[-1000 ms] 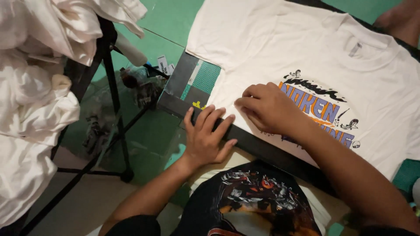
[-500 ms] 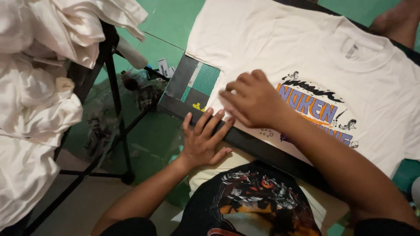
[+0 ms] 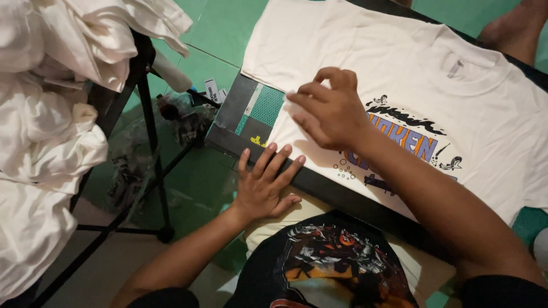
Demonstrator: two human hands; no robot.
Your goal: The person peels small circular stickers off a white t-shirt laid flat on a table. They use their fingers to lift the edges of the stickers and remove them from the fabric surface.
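Shirt: white printed T-shirt (image 3: pixel 399 74) spread flat over a dark board (image 3: pixel 342 197) — front up.
Left hand (image 3: pixel 265 185): open, fingers splayed, palm pressing the board's near edge, likely to steady it.
Right hand (image 3: pixel 328 111): loosely curled, gripping nothing — hovers at the shirt's lower print.
Side: white garments (image 3: pixel 51 131) heaped on a rack.

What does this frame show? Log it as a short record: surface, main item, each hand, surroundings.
surface: dark board over a green floor
main item: white T-shirt with a printed graphic, spread flat on the board
left hand: flat, fingers spread, on the board's near edge
right hand: raised over the shirt, fingers curled, holding nothing
surroundings: pile of white cloth on a black stand, left
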